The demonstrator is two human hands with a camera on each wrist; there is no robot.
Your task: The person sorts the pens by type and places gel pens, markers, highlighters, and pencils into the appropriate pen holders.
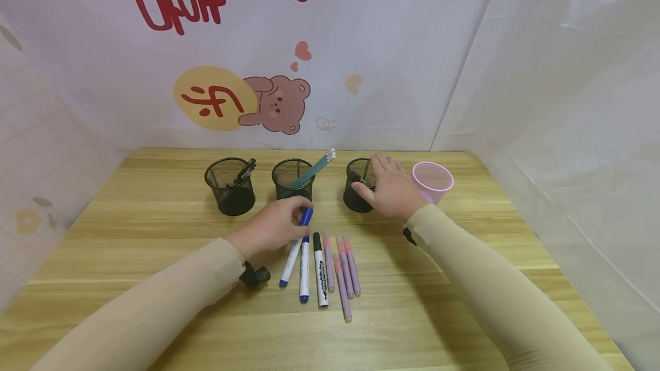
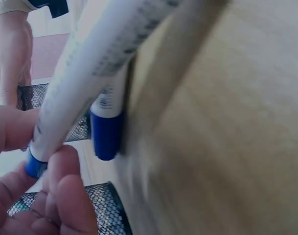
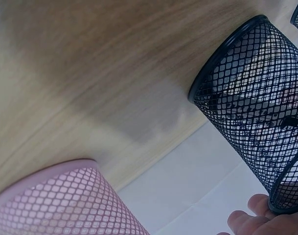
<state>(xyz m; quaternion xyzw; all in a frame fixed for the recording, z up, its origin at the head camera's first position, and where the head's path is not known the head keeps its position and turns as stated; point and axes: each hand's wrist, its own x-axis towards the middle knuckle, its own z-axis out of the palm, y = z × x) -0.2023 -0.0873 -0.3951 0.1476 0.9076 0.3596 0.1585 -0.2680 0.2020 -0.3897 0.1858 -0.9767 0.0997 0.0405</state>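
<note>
The left hand pinches a white marker with a blue end between thumb and fingers, just in front of a black mesh pen holder with teal pencils. Beside it on the table lies another blue-capped marker. A black-capped marker and several pale purple pens with pink ends lie to its right. Farther right, the right hand holds the rim of a black mesh pen holder, thumb in front and fingers behind. Something dark stands inside that holder.
A black mesh pen holder with black pens leaning in it stands at the left. On the far right, partly behind the right hand, is a pink mesh pen holder. Behind the wooden table hangs a printed white curtain.
</note>
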